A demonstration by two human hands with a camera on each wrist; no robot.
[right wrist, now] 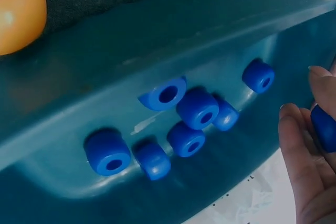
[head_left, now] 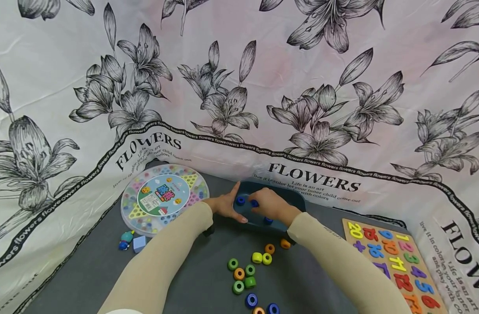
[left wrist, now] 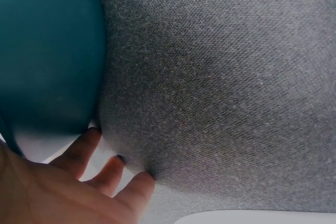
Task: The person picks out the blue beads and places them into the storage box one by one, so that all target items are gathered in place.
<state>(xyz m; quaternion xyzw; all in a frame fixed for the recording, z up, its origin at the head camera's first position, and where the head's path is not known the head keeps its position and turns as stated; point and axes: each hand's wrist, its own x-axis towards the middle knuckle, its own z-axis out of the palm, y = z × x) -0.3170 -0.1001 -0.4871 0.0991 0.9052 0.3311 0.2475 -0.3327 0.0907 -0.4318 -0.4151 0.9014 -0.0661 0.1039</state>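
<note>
My right hand (head_left: 272, 205) is over the dark teal tray (head_left: 302, 200) and pinches a blue bead (right wrist: 324, 129) between thumb and fingers. Several more blue beads (right wrist: 107, 151) lie inside the tray, most of them grouped together, with one standing apart. At the tray's left end, my left hand (head_left: 225, 205) has its thumb and forefinger spread along the rim. In the left wrist view, its other fingers (left wrist: 107, 177) reach down to the grey surface beside the tray's wall.
Loose green (head_left: 233, 264), orange (head_left: 270, 249), yellow (head_left: 256, 257) and blue beads (head_left: 251, 300) lie in front of the tray. A round game box (head_left: 164, 196), a small figure (head_left: 126, 240) and a light blue block (head_left: 139, 244) are on the left; a number board (head_left: 396, 261) is on the right.
</note>
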